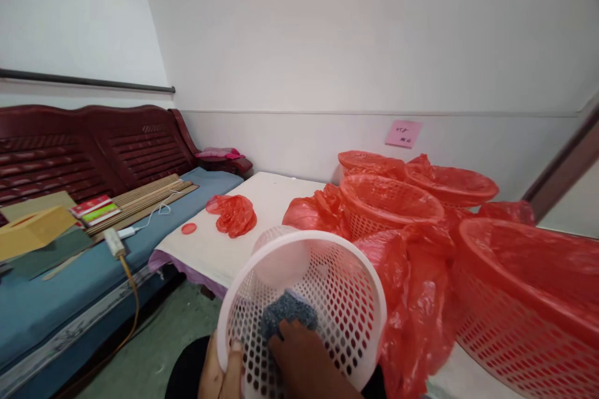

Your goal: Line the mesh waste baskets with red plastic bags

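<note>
Plainly, the left hand (221, 369) grips a round, perforated plastic basket (344, 290), the right hand (304, 355) a fuzzy blue-grey cloth (283, 310).

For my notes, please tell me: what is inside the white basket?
A blue-grey cloth, with the right hand on it. Whatever lies beneath them in the white basket cannot be seen.
</note>
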{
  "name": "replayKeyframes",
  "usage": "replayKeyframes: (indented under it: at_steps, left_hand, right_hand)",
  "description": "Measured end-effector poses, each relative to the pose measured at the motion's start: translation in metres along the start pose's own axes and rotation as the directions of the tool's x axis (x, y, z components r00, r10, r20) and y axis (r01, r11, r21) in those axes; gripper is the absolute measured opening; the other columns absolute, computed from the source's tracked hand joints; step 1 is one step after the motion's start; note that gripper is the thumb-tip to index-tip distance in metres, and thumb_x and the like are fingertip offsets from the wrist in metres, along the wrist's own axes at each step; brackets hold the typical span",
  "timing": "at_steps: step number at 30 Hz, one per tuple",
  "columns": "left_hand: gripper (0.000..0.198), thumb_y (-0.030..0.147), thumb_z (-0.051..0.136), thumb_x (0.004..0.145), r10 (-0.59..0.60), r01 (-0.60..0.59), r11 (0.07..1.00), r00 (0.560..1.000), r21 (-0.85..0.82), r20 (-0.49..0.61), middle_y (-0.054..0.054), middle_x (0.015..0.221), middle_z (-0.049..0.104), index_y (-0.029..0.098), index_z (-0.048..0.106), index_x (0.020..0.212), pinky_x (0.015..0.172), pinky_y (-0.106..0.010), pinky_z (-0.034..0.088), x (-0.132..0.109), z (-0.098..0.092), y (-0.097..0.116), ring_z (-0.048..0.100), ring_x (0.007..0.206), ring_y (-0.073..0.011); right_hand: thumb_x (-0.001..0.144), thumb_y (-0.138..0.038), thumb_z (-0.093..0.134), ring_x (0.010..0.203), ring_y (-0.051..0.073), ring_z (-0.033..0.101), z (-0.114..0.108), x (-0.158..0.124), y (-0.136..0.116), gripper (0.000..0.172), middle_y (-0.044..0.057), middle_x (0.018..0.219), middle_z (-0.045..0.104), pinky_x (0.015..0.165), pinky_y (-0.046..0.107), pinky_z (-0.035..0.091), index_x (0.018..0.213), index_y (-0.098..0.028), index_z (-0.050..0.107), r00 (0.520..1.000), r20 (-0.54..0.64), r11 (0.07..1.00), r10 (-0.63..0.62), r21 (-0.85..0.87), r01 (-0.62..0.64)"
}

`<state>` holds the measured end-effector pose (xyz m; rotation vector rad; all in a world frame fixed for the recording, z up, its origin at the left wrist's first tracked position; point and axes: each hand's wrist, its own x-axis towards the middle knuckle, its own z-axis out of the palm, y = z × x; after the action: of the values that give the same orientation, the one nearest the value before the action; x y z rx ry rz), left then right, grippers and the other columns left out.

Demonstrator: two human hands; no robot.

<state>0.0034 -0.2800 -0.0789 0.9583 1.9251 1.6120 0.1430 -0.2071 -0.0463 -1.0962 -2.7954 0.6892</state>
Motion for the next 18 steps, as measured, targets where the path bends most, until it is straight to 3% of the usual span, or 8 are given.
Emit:
replayKeyframes:
  at_steps: [5, 8, 11, 15, 18]
  left_hand:
    - [0.041, 0.053, 0.048, 0.088, 0.103, -0.107, 0.992, 0.993, 0.067, 0.056, -0.006, 0.1, 0.066, 0.019, 0.062, 0.107, 0.085, -0.035, 0.049, 0.02, -0.006, -0.002, 0.063, 0.098, -0.0253]
    - [0.034, 0.048, 0.049, 0.09, 0.186, -0.188, 0.977, 0.982, 0.101, 0.033, -0.004, 0.097, 0.064, 0.02, 0.062, 0.105, 0.079, -0.032, 0.048, 0.027, -0.008, -0.001, 0.062, 0.093, -0.0226]
    - [0.023, 0.04, 0.047, 0.092, 0.322, -0.32, 0.937, 0.947, 0.143, 0.011, -0.001, 0.089, 0.059, 0.022, 0.061, 0.098, 0.078, -0.029, 0.045, 0.027, -0.007, 0.005, 0.059, 0.088, -0.0199]
    - [0.017, 0.031, 0.045, 0.095, 0.46, -0.478, 0.859, 0.878, 0.185, 0.133, 0.001, 0.082, 0.053, 0.023, 0.059, 0.091, 0.073, -0.026, 0.045, 0.027, -0.006, 0.011, 0.057, 0.078, -0.0162]
    - [0.019, 0.028, 0.044, 0.096, 0.489, -0.519, 0.829, 0.853, 0.207, 0.181, 0.0, 0.087, 0.053, 0.022, 0.06, 0.101, 0.075, -0.025, 0.046, 0.03, -0.008, 0.011, 0.058, 0.082, -0.0156]
  right_hand:
    - [0.081, -0.021, 0.057, 0.117, 0.031, 0.056, 0.017, -0.002, -0.001, 0.051, 0.009, 0.124, 0.062, 0.103, 0.052, 0.044, 0.131, -0.028, 0.054, 0.984, -0.171, 0.992, -0.045, 0.112, 0.065]
    - [0.087, -0.019, 0.05, 0.11, 0.031, 0.059, 0.027, 0.005, 0.01, 0.045, 0.009, 0.119, 0.065, 0.096, 0.057, 0.047, 0.132, -0.028, 0.051, 0.979, -0.188, 0.997, -0.08, -0.028, 0.076]
    - [0.094, -0.021, 0.047, 0.105, 0.031, 0.061, 0.03, 0.015, 0.034, 0.029, 0.008, 0.109, 0.069, 0.093, 0.058, 0.048, 0.118, -0.026, 0.061, 0.982, -0.166, 0.964, -0.092, -0.26, 0.046]
    - [0.093, -0.019, 0.049, 0.098, 0.031, 0.063, 0.014, 0.032, 0.068, 0.022, 0.011, 0.095, 0.072, 0.085, 0.052, 0.051, 0.088, -0.017, 0.07, 0.985, -0.173, 0.9, 0.006, -0.428, -0.08]
    - [0.095, -0.017, 0.043, 0.104, 0.033, 0.06, -0.012, 0.042, 0.08, 0.027, 0.015, 0.101, 0.071, 0.087, 0.051, 0.049, 0.099, -0.015, 0.07, 0.959, -0.276, 0.887, 0.064, -0.424, -0.181]
